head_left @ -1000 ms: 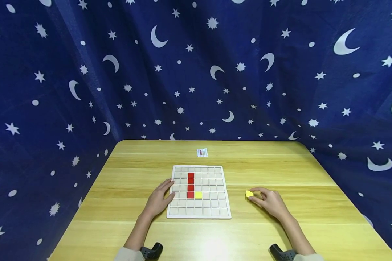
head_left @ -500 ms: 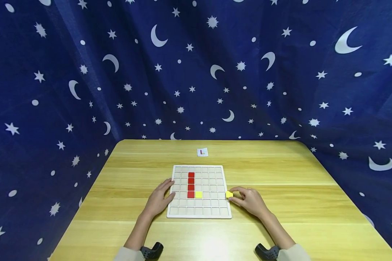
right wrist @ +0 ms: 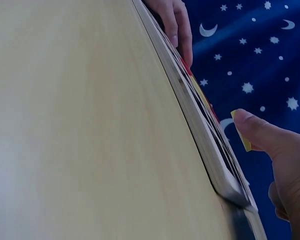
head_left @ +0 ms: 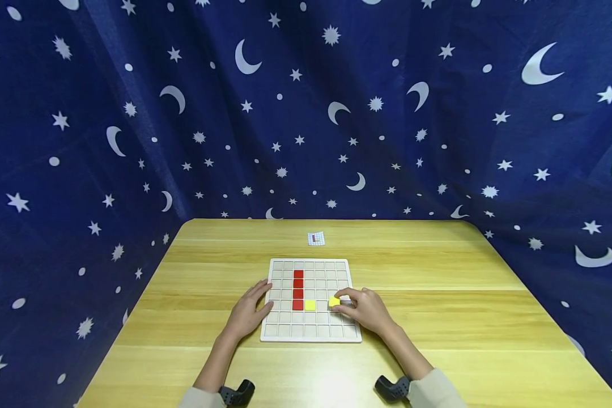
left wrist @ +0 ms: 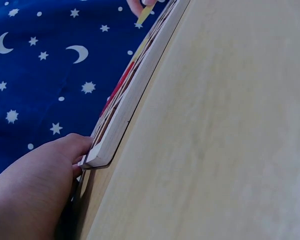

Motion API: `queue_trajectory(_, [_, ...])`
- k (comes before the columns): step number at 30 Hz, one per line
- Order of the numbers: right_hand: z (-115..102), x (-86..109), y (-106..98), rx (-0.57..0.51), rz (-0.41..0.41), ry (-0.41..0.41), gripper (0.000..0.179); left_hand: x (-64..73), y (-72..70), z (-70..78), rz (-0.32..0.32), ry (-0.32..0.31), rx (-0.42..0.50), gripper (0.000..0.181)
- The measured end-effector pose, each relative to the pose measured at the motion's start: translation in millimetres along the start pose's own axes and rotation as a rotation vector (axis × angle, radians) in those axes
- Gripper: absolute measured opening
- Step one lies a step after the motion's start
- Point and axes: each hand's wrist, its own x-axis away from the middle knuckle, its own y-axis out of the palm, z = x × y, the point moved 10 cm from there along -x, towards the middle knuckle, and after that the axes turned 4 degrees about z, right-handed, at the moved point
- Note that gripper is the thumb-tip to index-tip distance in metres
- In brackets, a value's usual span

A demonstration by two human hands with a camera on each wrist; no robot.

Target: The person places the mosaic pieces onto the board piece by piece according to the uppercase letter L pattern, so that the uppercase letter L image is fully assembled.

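A pale square grid board [head_left: 311,332] lies on the table. A column of red square tiles [head_left: 298,289] sits in its cells, and one yellow tile [head_left: 310,305] lies right of the lowest red one. Between thumb and fingers my right hand [head_left: 365,309] pinches another yellow tile [head_left: 334,301], over the right part of the board. In the right wrist view that pinched tile [right wrist: 241,131] is raised above the board's surface. My left hand [head_left: 248,310] rests at the board's left edge, its fingers relaxed along the rim.
Behind the board a small card [head_left: 315,238] with a printed grid pattern lies on the wooden table [head_left: 224,249]. A dark blue curtain [head_left: 306,113] with moons and stars hangs beyond the table and on both sides.
My right hand has carried the pinched yellow tile leftward, from the table on the right to over the board. The left hand and the board have stayed in place.
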Motion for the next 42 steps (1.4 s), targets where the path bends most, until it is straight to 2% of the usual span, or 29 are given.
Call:
queue_trajectory(11, [-9.9,-9.9,23.0,-0.038,-0.07,0.006,0.027,0.9,-1.6,-0.4,0.011,0.012,0.007,0.047])
queue_trajectory(25, [-15.4,-10.8,29.4,-0.014,-0.106,-0.004,0.027,-0.2,-1.8,2.0,0.023,0.031,0.016,0.047])
queue_trajectory(34, [-14.7,-11.2,27.1,-0.059,-0.123,0.008,0.03,-0.7,-2.4,1.6,0.022,0.025,0.017,0.047])
queue_trajectory(42, [2.8,-3.2,3.8,-0.131,-0.071,0.063,0.023,-0.3,-0.8,2.6,0.008,0.019,0.058,0.046])
